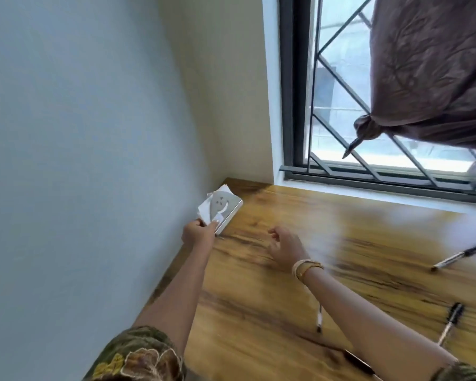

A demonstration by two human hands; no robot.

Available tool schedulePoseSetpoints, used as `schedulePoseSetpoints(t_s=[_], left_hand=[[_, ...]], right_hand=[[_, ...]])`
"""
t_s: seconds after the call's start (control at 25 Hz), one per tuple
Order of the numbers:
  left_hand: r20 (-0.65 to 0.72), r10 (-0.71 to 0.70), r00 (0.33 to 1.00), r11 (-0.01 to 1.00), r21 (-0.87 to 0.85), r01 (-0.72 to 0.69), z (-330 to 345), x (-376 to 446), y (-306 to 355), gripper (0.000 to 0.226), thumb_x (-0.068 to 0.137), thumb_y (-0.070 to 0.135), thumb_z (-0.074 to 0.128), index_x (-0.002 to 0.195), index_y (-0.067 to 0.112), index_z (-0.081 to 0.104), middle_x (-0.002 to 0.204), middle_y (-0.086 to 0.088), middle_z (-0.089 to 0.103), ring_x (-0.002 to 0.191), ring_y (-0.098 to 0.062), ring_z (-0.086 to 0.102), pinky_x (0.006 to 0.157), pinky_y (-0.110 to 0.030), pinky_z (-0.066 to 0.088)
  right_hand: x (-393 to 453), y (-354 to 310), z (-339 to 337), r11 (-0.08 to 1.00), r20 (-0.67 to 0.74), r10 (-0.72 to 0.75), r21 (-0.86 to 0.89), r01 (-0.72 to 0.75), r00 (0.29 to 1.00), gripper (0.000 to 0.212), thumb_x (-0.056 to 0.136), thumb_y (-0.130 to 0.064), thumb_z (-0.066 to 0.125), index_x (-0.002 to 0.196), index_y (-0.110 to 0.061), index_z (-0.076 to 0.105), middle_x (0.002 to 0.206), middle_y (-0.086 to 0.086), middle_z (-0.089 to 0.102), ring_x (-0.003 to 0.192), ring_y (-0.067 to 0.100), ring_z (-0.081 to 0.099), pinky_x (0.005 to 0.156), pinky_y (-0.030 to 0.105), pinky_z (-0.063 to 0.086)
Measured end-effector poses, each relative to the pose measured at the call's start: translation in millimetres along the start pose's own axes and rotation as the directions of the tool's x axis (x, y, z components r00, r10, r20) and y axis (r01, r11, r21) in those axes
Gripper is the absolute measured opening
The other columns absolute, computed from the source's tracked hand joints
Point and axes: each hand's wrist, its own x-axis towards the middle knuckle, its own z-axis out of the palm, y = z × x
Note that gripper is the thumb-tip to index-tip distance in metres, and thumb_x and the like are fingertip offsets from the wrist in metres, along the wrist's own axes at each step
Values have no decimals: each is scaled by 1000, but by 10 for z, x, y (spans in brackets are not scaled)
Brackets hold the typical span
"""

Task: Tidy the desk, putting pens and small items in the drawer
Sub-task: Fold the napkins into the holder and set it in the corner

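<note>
The left hand [197, 232] pinches the near edge of a napkin holder [221, 210] in the desk [259, 312] corner. The right hand [283, 244] hovers just beside it, fingers loosely curled, empty. Three pens [455, 257] lie well right of and behind those fingers.

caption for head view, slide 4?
Left hand grips napkin holder at desk corner; right hand open; pens scattered.

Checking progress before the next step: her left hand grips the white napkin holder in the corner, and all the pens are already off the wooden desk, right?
Not quite. In the head view, black-capped pens still lie on the wooden desk. The left hand does grip the white napkin holder.
</note>
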Motion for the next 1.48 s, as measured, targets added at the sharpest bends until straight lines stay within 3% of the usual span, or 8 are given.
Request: schedulePoseSetpoints(t_s=[0.2,0.44,0.56,0.8,1.0,1.24,1.48], left_hand=[[-20,-65,998,997,-54,63,234,404,13,34,67,35,84,69,6,67,71,-9,71,66,-27,63,58,-32,50],[-52,-148,988,968,-214,134,632,620,102,26,73,24,81,86,3,71,79,-8,71,65,-22,64,57,-28,50],[-85,-155,984,962,-241,131,737,668,91,24,72,23,80,86,5,72,80,-7,72,69,-23,67,58,-28,52],[-112,-151,982,967,-224,124,812,758,46,24,72,25,80,89,9,75,79,-3,73,70,-20,68,64,-31,56],[-111,-133,985,981,-159,114,812,792,32,25,71,27,81,87,10,73,80,-3,73,70,-21,67,62,-28,52],[-113,-92,989,994,-77,83,777,839,10,26,71,27,81,86,9,73,82,-6,73,70,-23,64,61,-27,47],[-36,-62,997,998,-35,61,744,850,35,25,73,21,81,91,8,70,90,-9,74,73,-19,63,63,-26,48]], right_hand=[[215,309,48,918,39,-116,-377,122,992,24,88,-21,45,106,-15,60,111,3,58,94,26,62,80,36,53],[450,419,98,813,-47,-187,-568,128,981,15,77,-28,53,73,-18,64,77,0,64,68,24,65,53,33,54],[430,471,132,838,-90,-228,-525,149,969,21,76,-28,44,69,-20,62,72,-3,62,61,23,63,45,30,50],[352,508,168,865,-190,-294,-469,176,937,19,76,-23,45,71,-20,62,73,-3,62,60,22,61,43,29,47],[325,543,171,880,-171,-251,-450,152,953,13,72,-23,49,76,-22,62,78,-6,62,64,20,63,46,30,49],[270,541,171,881,-167,-251,-447,154,954,21,72,-26,45,82,-21,63,84,-6,64,69,19,65,49,30,52],[244,548,190,886,-159,-241,-439,150,957,20,73,-23,50,88,-20,62,90,-4,63,74,20,64,53,32,54]])
